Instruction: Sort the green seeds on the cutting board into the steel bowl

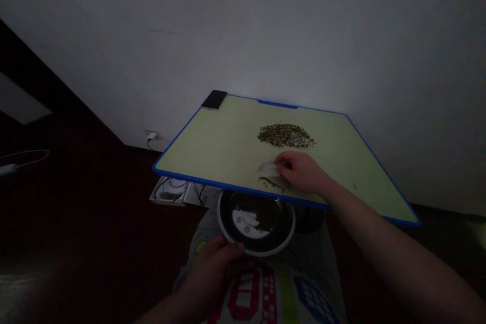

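Observation:
My right hand (298, 169) pinches a clear protractor (268, 168), its edge down on the pale tabletop (220, 142). A few small greenish-brown beans (271, 183) lie just in front of the protractor, near the table's front edge. Farther back spreads a larger pile of beans (284, 135). Below the front edge, my left hand (222, 253) grips the near-left rim of a round bowl (255, 252) above my lap. More beans (266, 215) rest inside the bowl, toward its right side. The table edge hides the bowl's far part.
A dark phone or tablet (214, 99) lies at the table's back left corner. Blue trim (228, 187) runs around the tabletop. Under the table are boxes with cables (170, 191). A plug (152, 135) sits in the wall socket. The wall (284, 35) stands right behind.

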A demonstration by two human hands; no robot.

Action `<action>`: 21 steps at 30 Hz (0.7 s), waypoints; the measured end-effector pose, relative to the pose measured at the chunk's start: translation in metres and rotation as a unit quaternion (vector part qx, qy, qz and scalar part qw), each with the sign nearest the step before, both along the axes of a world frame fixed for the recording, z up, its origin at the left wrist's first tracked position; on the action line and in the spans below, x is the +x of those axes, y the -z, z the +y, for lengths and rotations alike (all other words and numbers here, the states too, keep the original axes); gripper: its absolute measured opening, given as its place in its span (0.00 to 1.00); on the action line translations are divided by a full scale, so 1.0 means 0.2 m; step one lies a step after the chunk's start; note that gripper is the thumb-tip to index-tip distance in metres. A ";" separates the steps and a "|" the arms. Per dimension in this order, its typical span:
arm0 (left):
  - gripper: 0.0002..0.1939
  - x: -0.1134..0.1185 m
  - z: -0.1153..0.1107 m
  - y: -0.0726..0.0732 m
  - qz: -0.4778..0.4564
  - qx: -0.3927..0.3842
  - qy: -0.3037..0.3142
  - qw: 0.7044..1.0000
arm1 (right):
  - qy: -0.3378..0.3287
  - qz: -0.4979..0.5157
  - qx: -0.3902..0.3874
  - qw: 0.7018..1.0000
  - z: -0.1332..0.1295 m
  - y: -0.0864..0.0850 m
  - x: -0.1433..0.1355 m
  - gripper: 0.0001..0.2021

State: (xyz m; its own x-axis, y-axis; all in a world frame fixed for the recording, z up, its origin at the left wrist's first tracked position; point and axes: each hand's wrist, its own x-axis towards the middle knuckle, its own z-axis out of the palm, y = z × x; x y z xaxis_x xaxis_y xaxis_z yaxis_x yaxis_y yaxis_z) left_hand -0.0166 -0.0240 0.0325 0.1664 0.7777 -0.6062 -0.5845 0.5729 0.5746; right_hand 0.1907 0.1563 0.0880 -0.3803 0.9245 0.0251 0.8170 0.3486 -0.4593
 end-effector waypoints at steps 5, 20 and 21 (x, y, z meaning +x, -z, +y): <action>0.09 -0.01 0.00 0.01 -0.001 0.005 0.010 1.000 | -0.031 0.001 -0.006 0.999 -0.01 -0.01 -0.03 0.08; 0.09 -0.02 0.01 0.01 -0.001 -0.002 0.020 1.000 | -0.115 0.032 -0.062 0.991 -0.07 -0.06 -0.10 0.10; 0.10 -0.02 0.01 0.01 -0.002 0.001 0.021 1.000 | -0.117 0.036 -0.063 0.991 -0.07 -0.06 -0.10 0.11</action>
State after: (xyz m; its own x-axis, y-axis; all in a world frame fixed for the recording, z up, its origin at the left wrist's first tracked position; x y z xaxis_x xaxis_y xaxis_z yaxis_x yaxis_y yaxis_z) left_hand -0.0212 -0.0217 0.0313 0.2012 0.7711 -0.6041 -0.5631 0.5957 0.5728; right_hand 0.1704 0.1421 0.0996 -0.5857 0.8090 -0.0504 0.6847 0.4604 -0.5650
